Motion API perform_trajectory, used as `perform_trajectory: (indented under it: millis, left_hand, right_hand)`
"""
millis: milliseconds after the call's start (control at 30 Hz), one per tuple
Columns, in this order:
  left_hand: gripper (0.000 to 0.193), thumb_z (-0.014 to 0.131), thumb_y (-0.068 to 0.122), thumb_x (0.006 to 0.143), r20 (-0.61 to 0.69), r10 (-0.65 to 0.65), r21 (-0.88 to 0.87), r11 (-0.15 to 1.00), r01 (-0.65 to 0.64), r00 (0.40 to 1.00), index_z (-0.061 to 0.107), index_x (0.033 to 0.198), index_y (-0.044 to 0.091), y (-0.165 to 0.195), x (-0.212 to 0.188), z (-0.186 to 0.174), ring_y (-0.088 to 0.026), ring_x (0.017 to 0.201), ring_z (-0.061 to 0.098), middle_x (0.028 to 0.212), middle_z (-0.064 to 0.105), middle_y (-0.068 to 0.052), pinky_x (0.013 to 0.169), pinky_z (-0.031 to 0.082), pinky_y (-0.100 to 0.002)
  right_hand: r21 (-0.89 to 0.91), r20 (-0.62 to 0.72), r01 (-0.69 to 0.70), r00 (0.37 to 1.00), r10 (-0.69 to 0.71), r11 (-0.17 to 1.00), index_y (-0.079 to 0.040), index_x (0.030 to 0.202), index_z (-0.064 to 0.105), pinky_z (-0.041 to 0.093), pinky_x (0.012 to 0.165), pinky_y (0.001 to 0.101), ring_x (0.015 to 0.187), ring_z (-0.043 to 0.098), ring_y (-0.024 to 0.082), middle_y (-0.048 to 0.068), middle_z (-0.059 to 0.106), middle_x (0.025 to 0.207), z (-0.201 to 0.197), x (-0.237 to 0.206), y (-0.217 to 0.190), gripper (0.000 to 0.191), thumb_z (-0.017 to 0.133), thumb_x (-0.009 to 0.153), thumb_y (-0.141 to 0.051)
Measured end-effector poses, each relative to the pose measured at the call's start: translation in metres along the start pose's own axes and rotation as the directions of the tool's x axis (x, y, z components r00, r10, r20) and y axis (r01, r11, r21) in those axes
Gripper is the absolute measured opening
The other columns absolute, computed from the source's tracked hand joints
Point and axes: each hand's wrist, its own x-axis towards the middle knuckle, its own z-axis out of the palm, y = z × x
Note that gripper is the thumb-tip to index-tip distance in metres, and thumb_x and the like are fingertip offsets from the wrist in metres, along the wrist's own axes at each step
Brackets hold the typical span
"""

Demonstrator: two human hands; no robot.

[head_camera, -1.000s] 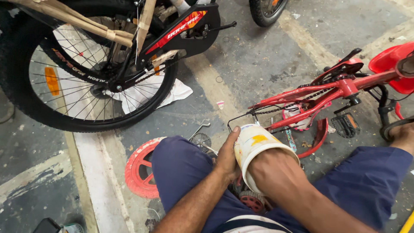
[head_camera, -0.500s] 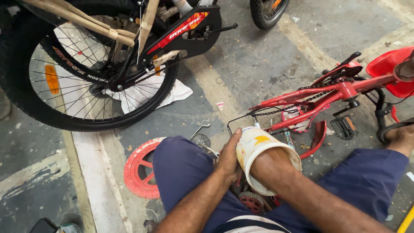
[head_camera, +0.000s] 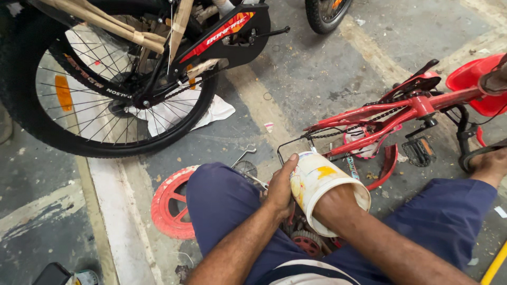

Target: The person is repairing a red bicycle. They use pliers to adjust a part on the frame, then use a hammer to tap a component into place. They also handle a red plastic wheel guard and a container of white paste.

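My left hand grips the side of a white plastic tub with yellow smears, held tilted between my knees. My right hand is hidden inside the tub; only the forearm shows, going in through the mouth. A small red bicycle frame with chain and black pedal lies on the floor just beyond the tub. Under my left leg lies a red plastic wheel. A small red sprocket part sits below the tub.
A large black bicycle wheel with spokes, an orange reflector and a black-red chain guard stands at upper left, over a white rag. A metal wrench lies by my knee. My bare foot rests at right. Another tyre is at top.
My view has shifted slightly; the tub and both arms stay in nearly the same place, my right arm still inside the tub.
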Motion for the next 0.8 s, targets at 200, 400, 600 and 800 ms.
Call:
perform_trajectory:
  millis: [200,400,600,800]
  left_hand:
    - [0.057,0.052,0.049,0.102,0.038,0.001,-0.133,0.991,0.004,0.999,0.064,0.129,-0.001,0.006,-0.002,0.005,-0.028,0.105,0.072,0.118,0.073,-0.017,0.1,0.055,-0.042]
    - [0.062,0.05,0.053,0.1,0.065,0.002,-0.152,0.988,0.008,0.998,0.064,0.129,0.001,0.013,-0.005,0.002,-0.028,0.106,0.072,0.118,0.073,-0.018,0.101,0.055,-0.043]
    - [0.057,0.05,0.051,0.103,0.064,-0.094,-0.094,0.991,0.1,0.994,0.064,0.13,0.003,-0.01,0.01,-0.014,-0.027,0.108,0.071,0.12,0.072,-0.016,0.101,0.055,-0.043]
    - [0.06,0.052,0.052,0.101,-0.066,0.453,0.826,0.524,-0.206,0.889,0.061,0.131,0.001,-0.002,-0.015,0.0,-0.035,0.117,0.065,0.126,0.068,-0.022,0.1,0.05,-0.046]
  right_hand:
    - [0.188,0.128,-0.262,0.962,0.241,0.946,-0.012,0.118,0.075,0.054,0.086,0.0475,0.098,0.068,0.035,0.017,0.07,0.112,-0.062,-0.003,-0.014,0.04,0.073,0.079,-0.025]
    - [0.925,0.138,-0.306,0.824,0.55,0.226,-0.002,0.098,0.075,0.058,0.083,0.0331,0.095,0.071,0.021,0.007,0.073,0.115,-0.106,-0.069,0.024,0.016,0.068,0.087,-0.011]
    - [0.887,0.459,-0.304,0.501,0.733,-0.348,0.003,0.129,0.061,0.035,0.068,0.0371,0.085,0.043,0.025,0.014,0.049,0.095,-0.027,-0.114,0.045,0.033,0.068,0.103,-0.016]
    - [0.811,0.317,-0.581,0.539,0.78,0.072,0.004,0.137,0.063,0.051,0.092,0.0351,0.103,0.066,0.022,0.017,0.071,0.12,0.016,-0.109,0.036,0.043,0.065,0.101,-0.018]
